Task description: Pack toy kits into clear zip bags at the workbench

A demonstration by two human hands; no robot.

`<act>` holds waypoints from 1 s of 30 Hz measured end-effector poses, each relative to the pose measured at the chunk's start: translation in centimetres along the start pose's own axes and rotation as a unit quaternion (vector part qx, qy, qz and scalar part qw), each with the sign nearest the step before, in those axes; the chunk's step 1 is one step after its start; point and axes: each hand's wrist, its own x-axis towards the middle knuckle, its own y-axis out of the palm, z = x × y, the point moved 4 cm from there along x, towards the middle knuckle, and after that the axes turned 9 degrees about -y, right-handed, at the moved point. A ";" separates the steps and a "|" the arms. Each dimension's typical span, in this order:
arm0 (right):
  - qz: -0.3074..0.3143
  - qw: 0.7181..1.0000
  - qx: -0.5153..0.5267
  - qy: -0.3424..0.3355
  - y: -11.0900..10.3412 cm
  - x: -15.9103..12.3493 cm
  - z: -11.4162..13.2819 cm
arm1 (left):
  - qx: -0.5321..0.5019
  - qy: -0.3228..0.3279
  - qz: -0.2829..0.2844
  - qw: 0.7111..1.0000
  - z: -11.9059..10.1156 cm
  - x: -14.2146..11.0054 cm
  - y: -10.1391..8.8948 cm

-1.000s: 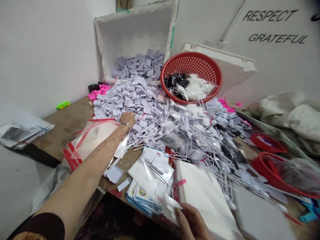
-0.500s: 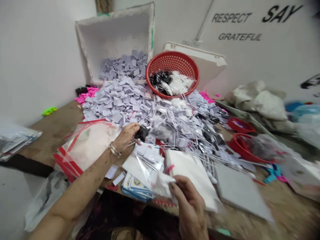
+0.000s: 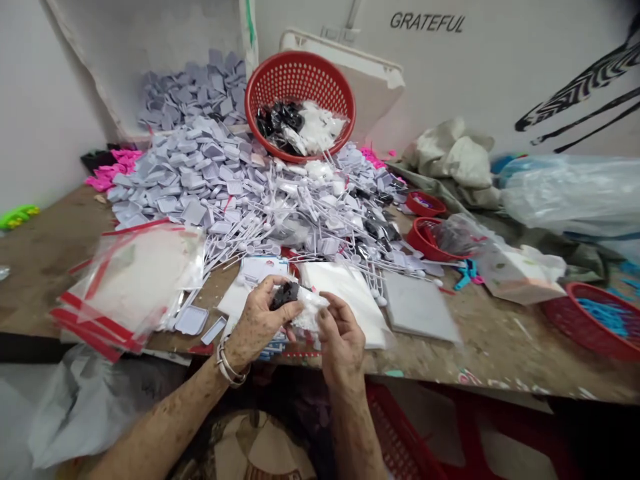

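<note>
My left hand (image 3: pixel 260 317), with a bangle at its wrist, is closed on a small packet of black material (image 3: pixel 286 295). My right hand (image 3: pixel 341 330) pinches a small clear packet with white contents (image 3: pixel 311 312). The two packets touch in front of me, above the table's front edge. Behind and below my hands lie printed cards (image 3: pixel 264 267) and a stack of white sheets or bags (image 3: pixel 367 310). Left of my left hand are a light-grey plastic tray (image 3: pixel 191 320) and a smaller one (image 3: pixel 215 331).
A heap of light-grey plastic pieces (image 3: pixel 200 167) fills the back. On it leans a red basket (image 3: pixel 300 70) with black and white packets. Clear bags with red strips (image 3: pixel 145 267) lie left. A grey pad (image 3: pixel 420 307) and a red basket of blue pieces (image 3: pixel 570 317) lie right.
My left hand has come back from the heap with the black packet. Both hands have met in front of me, bringing the black and white packets together. The camera view has turned right and downward.
</note>
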 end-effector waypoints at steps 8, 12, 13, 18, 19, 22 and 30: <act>-0.024 0.988 0.085 0.129 -3.1 -2.2 -0.5 | 0.237 0.015 0.015 0.971 1.6 -2.7 -0.5; -0.129 0.984 0.073 0.102 -6.2 -1.9 -0.5 | 0.559 0.162 -0.005 0.813 0.4 -2.0 -1.5; -0.127 0.985 0.059 0.102 -6.8 -1.8 -0.5 | 0.626 0.168 0.021 0.761 0.4 -1.6 -1.4; -0.022 0.992 -0.046 0.120 -8.3 -1.6 -0.4 | 0.775 0.088 0.116 0.616 0.2 0.9 0.5; 0.006 0.990 -0.065 0.123 -8.3 -1.4 -0.2 | 0.782 0.086 0.126 0.604 0.1 1.3 1.0; 0.100 0.978 -0.136 0.123 -7.5 -0.3 0.9 | 0.792 0.104 0.151 0.583 -0.2 1.6 1.9; 0.254 0.906 -0.340 0.003 -2.7 5.5 3.0 | 0.771 0.154 0.106 0.608 0.3 -0.3 1.4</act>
